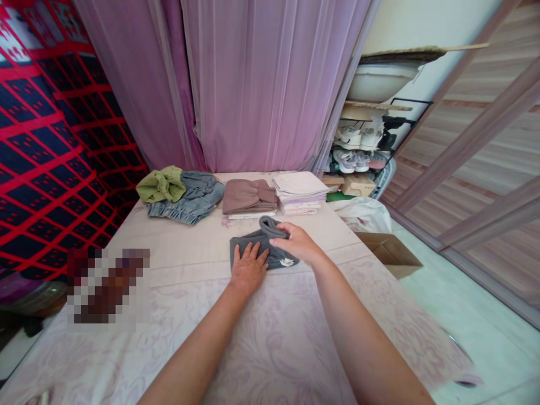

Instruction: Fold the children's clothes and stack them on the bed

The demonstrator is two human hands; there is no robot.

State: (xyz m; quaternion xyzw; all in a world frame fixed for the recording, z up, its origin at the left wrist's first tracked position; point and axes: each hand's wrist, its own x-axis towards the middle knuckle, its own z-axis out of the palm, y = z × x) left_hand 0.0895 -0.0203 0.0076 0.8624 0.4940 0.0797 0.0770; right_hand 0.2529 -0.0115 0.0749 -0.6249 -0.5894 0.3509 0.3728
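A dark grey folded garment point(276, 253) lies on the patterned cloth of the table point(287, 332), with a small white patch near its lower right. My left hand point(250, 267) rests flat on the garment's left part, fingers spread. At the upper right, the fabric curls up in a rolled fold, and my right hand point(297, 243) grips that edge between thumb and fingers. Just behind are a stack with brown folded clothing point(248, 197) on top and a stack of pale folded clothes point(300, 188).
Rumpled blue-grey denim point(189, 197) and a green garment point(160, 185) lie at the back left. Purple curtains point(261, 84) hang behind the table. To the right stand a shoe rack point(358, 140), a white bag point(365, 211) and a brown paper bag point(386, 250) on the floor.
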